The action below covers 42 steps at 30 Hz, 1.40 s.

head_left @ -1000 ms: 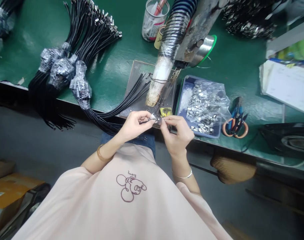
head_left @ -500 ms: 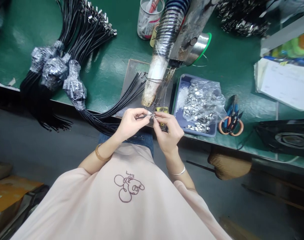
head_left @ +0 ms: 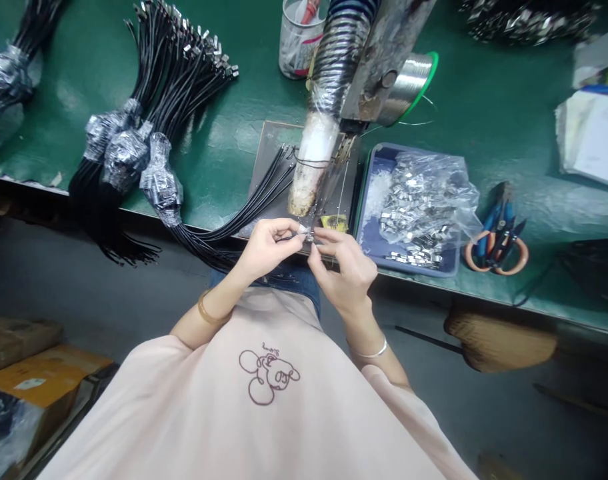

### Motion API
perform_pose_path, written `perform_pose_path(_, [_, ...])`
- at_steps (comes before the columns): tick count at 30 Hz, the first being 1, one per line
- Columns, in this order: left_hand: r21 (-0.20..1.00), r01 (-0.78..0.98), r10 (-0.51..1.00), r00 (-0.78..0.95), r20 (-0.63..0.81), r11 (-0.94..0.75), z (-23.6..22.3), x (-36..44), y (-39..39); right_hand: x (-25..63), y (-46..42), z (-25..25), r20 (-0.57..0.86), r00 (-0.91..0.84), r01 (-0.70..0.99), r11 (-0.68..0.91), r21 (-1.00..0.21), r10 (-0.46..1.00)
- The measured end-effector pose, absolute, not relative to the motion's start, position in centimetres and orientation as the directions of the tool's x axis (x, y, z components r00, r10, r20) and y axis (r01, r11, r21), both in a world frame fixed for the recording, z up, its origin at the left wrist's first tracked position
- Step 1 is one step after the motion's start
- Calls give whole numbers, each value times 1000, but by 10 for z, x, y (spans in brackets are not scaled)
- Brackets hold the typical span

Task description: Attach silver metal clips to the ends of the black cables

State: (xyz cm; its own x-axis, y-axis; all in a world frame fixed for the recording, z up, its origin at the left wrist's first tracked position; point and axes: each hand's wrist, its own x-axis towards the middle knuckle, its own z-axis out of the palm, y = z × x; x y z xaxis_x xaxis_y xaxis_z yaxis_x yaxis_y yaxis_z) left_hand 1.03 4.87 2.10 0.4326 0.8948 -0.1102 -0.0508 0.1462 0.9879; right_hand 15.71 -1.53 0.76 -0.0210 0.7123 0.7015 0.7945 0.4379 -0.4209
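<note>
My left hand (head_left: 269, 248) is closed in a pinch on a thin black cable close to its end. A small shiny metal connector (head_left: 309, 237) shows at that end, between the fingertips of both hands. My right hand (head_left: 348, 270) has its thumb and index fingertip at the connector, its other fingers curled; the fingertips partly hide the contact. Just beyond the hands are the soldering iron tip (head_left: 343, 148) and a yellow sponge (head_left: 335, 223). To the left, a bundle of black cables (head_left: 209, 241) runs from a plastic-wrapped bunch onto a dark board (head_left: 271, 141).
A blue tray (head_left: 367, 250) of metal connectors in a plastic bag stands right of the hands, beside orange-handled scissors (head_left: 514, 263) and blue-handled pliers. A duct hose (head_left: 341, 53) and solder spool (head_left: 409, 87) hang overhead. More wrapped cable bunches (head_left: 127, 157) lie left; a can (head_left: 297, 50) stands behind.
The view has shifted, so the bench items appear further right. Both hands stay together at the cable end; my right thumb and index fingertip look slightly further apart.
</note>
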Motion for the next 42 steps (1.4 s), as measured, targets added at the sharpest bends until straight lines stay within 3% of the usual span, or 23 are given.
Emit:
perform_pose_path(11, [994, 54, 873, 477, -106, 91, 18, 4, 39, 162, -16, 16, 546, 42, 733, 345, -586, 837])
perform_pose_path(13, [995, 94, 885, 466, -27, -20, 19, 1, 35, 162, -16, 16, 476, 115, 653, 295, -697, 872])
perform_pose_path(16, [929, 184, 878, 426, 218, -320, 18, 1, 24, 165, -17, 17, 283, 135, 466, 191, -864, 949])
perform_pose_path(18, [853, 240, 848, 399, 348, -463, 16, 3, 17, 167, -20, 18, 221, 160, 433, 133, -892, 962])
perform_pose_path(20, [828, 279, 850, 369, 375, -486, 15, 5, 12, 168, -26, 20, 279, 251, 504, 121, -855, 927])
perform_pose_path(22, [859, 287, 884, 338, 323, -424, 14, 5, 10, 169, -31, 20, 404, 275, 627, 156, -763, 872])
perform_pose_path(24, [914, 248, 914, 332, 232, -322, 15, 4, 11, 168, -34, 19, 498, 161, 742, 228, -630, 852])
perform_pose_path(27, [973, 168, 928, 361, 90, -160, 17, 2, 13, 163, -33, 16, 526, -37, 811, 333, -481, 850])
perform_pose_path(29, [991, 119, 930, 368, 7, -54, 16, 1, 15, 160, -31, 14, 521, -65, 807, 352, -474, 851])
perform_pose_path(32, [989, -23, 885, 450, -123, 149, 12, -1, 17, 161, -31, 18, 410, -78, 730, 332, -597, 909])
perform_pose_path(36, [896, -106, 681, 690, -246, 432, 7, -9, 25, 183, -35, 33, 241, -74, 638, 232, -734, 968])
perform_pose_path(39, [867, -96, 583, 776, -242, 488, 4, -15, 31, 213, -30, 37, 332, 161, 752, 102, -651, 930])
perform_pose_path(42, [876, -78, 529, 821, -214, 475, 3, -15, 35, 242, -14, 26, 383, 194, 875, 17, -484, 903])
